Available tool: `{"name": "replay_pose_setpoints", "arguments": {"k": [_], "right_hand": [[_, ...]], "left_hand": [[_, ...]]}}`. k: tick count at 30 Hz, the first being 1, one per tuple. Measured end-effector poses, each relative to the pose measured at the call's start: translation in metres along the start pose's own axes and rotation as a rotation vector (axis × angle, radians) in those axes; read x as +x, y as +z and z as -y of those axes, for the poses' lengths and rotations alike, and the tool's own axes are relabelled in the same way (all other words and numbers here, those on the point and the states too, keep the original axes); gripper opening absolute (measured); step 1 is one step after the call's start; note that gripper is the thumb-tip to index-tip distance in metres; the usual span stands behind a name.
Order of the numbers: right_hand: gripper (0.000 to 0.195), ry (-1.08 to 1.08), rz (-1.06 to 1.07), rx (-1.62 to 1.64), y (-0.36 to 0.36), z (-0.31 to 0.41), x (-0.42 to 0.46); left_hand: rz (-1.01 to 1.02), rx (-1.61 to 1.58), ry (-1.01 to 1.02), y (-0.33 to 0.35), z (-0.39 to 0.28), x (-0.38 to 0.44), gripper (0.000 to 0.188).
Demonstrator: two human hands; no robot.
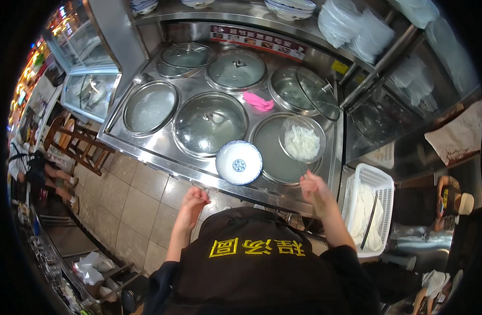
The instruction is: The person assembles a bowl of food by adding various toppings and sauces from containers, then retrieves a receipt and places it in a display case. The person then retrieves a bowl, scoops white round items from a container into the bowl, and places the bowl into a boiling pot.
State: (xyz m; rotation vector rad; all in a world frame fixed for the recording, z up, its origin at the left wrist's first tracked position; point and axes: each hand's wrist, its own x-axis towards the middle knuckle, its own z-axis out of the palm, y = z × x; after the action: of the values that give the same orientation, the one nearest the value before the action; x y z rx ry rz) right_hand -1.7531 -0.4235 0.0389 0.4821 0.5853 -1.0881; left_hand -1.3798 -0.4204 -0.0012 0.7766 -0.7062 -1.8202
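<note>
My right hand point(315, 188) grips the handle of a round strainer point(283, 138). White noodle-like pieces point(302, 143) lie in the strainer, which is over the open pot point(266, 157) of cloudy liquid at the front right. Whether the strainer touches the liquid is hard to tell. To the left of that pot, a white bowl with a blue rim and blue medallion point(239, 152) rests at the counter's front edge, with no food in it. My left hand point(195, 198) is in front of the counter, below the bowl, its fingers curled and nothing visible in them.
Several lidded or open pots are set in the steel counter point(158, 151). A pink cloth point(258, 101) lies between them. A ladle point(142, 78) is at the left. At my right, a white plastic basket point(376, 173) holds pale cloth and a dark stick. Bowls point(290, 10) sit on the shelf above.
</note>
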Motion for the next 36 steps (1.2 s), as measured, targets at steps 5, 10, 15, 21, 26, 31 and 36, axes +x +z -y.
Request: {"name": "replay_pose_setpoints", "arguments": {"k": [5,10,15,21,26,31,36], "right_hand": [[0.021,0.071,-0.012,-0.094,0.047,0.019,-0.033],[0.037,0.040,0.208,-0.196,0.081,0.009,-0.094],[0.038,-0.270,0.146,-0.536,0.037,-0.020,-0.066],[0.023,-0.010,-0.069,-0.144,-0.036,-0.008,-0.002],[0.020,0.060,0.028,-0.277,-0.035,0.011,-0.037],[0.019,-0.119,0.098,-0.386,-0.001,-0.014,-0.094],[0.017,-0.123,-0.049,-0.418,-0.045,-0.019,-0.035]], "left_hand": [[-0.295,0.044,-0.047,-0.018,-0.018,-0.011,0.008],[-0.321,0.045,-0.014,-0.010,-0.029,-0.001,0.008],[-0.346,0.018,-0.111,-0.007,-0.008,0.009,0.009],[-0.345,0.047,-0.196,-0.014,0.009,0.009,0.006],[-0.393,0.064,-0.207,-0.015,0.002,0.016,0.008],[-0.396,0.063,-0.215,-0.022,0.009,0.021,0.006],[-0.363,0.051,-0.257,-0.020,0.020,0.028,0.005]]}}
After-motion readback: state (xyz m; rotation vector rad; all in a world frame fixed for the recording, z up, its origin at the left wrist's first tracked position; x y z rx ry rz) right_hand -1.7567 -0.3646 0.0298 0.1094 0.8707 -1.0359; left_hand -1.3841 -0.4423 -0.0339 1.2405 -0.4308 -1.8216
